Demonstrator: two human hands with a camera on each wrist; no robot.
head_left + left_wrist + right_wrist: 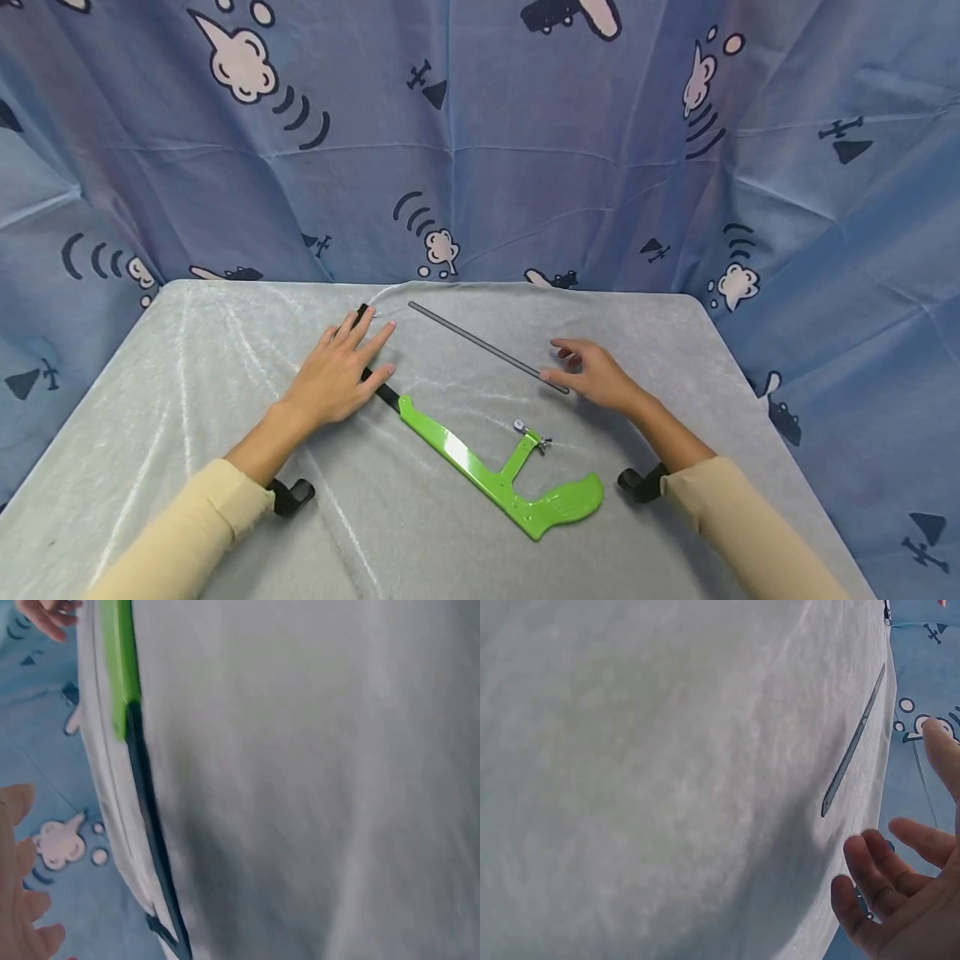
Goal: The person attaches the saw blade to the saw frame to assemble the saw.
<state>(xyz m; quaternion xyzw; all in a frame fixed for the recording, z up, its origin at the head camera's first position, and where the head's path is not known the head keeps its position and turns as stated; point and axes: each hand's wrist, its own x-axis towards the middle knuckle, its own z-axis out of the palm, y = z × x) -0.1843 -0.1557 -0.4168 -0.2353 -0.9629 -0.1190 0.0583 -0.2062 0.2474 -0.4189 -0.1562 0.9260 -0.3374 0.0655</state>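
A hacksaw frame (pixel 465 457) with a green handle and a black front bar lies diagonally on the cloth. Over its black end, my left hand (pixel 330 379) is spread with the fingers fairly straight. The left wrist view shows these fingers apart from the black bar (pixel 150 802). Behind the frame rests a loose, thin grey hacksaw blade (pixel 480 342). My right hand (pixel 596 377) hovers by the blade's near right end, fingers loosely bent. In the right wrist view, a gap separates this hand (pixel 907 892) from the blade (pixel 851 754).
A pale grey velvety cloth (pixel 247 350) covers the table. A blue patterned curtain (pixel 495 183) hangs behind and along the sides. The frame's short green arm carries a wing nut (pixel 544 446) and a metal pin (pixel 520 426).
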